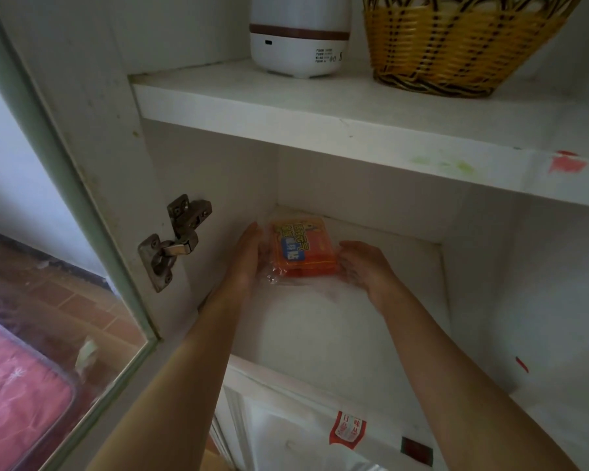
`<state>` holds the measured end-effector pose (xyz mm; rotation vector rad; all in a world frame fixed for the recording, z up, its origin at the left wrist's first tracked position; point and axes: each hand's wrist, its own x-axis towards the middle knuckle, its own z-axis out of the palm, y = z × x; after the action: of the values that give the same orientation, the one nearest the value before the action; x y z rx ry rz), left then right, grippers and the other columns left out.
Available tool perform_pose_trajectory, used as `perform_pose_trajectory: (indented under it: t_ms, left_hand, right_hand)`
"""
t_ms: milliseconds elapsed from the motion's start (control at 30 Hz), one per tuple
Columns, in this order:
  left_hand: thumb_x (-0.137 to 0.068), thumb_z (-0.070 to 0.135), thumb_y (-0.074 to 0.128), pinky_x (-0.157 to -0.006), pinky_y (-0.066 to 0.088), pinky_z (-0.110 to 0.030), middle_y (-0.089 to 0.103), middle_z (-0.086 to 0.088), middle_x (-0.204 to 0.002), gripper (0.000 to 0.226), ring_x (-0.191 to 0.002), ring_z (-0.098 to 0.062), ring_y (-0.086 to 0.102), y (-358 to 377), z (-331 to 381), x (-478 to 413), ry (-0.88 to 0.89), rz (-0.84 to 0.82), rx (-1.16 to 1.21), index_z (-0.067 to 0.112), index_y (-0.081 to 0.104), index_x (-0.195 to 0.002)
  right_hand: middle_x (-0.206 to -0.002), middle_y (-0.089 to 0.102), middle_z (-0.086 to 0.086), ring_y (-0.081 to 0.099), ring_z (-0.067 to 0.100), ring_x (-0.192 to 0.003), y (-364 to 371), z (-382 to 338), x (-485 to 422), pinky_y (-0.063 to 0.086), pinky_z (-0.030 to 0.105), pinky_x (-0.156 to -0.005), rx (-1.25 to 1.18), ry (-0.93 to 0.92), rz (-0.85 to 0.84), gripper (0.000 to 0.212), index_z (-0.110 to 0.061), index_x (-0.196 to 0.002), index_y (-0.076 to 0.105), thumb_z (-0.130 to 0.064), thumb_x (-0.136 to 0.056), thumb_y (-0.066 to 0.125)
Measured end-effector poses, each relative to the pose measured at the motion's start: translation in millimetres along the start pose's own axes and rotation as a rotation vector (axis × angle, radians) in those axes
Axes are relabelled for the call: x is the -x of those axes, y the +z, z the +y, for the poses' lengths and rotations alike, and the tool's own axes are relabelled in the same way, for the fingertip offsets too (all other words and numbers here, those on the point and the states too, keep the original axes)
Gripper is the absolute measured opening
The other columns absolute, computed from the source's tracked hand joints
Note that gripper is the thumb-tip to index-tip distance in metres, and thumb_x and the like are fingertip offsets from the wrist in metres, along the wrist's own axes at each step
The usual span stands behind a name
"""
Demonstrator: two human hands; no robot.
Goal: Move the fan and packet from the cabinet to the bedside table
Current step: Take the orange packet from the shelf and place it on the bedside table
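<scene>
An orange packet (303,248) in clear plastic wrap lies deep on the lower cabinet shelf (320,321). My left hand (247,258) presses flat against the packet's left side. My right hand (364,266) cups its right side with fingers curled at the edge. Both hands touch the wrap, one on each side. I cannot tell whether the packet is lifted off the shelf. No fan is in view.
On the upper shelf (320,107) stand a white humidifier-like device (300,35) and a woven yellow basket (456,45). The glass cabinet door (65,232) hangs open at the left with its metal hinge (174,239). A red mat (17,396) lies on the floor.
</scene>
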<state>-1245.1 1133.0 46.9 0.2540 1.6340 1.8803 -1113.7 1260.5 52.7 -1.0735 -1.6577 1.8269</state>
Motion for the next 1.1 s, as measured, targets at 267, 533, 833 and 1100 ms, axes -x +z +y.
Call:
perform_pose_trajectory:
  t_ms: [267,533,833,1100]
  left_hand:
    - [-0.096,0.029,0.042,-0.049,0.041,-0.020,0.061,-0.006,-0.089,0.017,-0.062,-0.013,0.054,-9,-5,14,0.021,0.058,-0.061,0.019,0.056,-0.100]
    - [-0.094,0.024,0.049,-0.035,0.035,-0.011,0.059,-0.006,-0.080,0.037,-0.050,-0.010,0.054,-16,-11,36,0.035,0.030,-0.107,0.007,0.049,-0.126]
    - [-0.080,0.025,0.060,-0.075,0.051,-0.030,0.062,-0.010,-0.122,0.053,-0.094,-0.019,0.062,-27,-17,64,0.105,-0.033,-0.208,0.020,0.050,-0.132]
    - [-0.086,0.006,0.056,-0.044,0.044,-0.009,0.063,-0.005,-0.103,0.042,-0.076,-0.009,0.060,-31,-25,81,0.099,-0.025,-0.128,0.017,0.055,-0.126]
  right_hand:
    - [-0.066,0.060,0.002,0.054,0.009,-0.050,-8,5,18,0.039,0.015,-0.047,0.058,0.058,0.056,0.018,-0.015,-0.071,0.058,-0.011,-0.087,0.052]
    - [-0.072,0.061,0.005,0.061,0.009,-0.049,-14,12,42,0.046,0.013,-0.041,0.034,0.106,0.035,0.016,-0.009,-0.075,0.057,-0.011,-0.090,0.052]
    - [-0.069,0.058,0.011,0.054,0.012,-0.050,-13,21,70,0.043,0.024,-0.055,0.062,0.110,0.046,0.015,-0.008,-0.067,0.057,-0.005,-0.081,0.062]
    - [-0.067,0.061,0.008,0.054,0.009,-0.043,-17,26,94,0.044,0.020,-0.047,0.069,0.099,0.040,0.019,-0.009,-0.065,0.056,-0.011,-0.082,0.064]
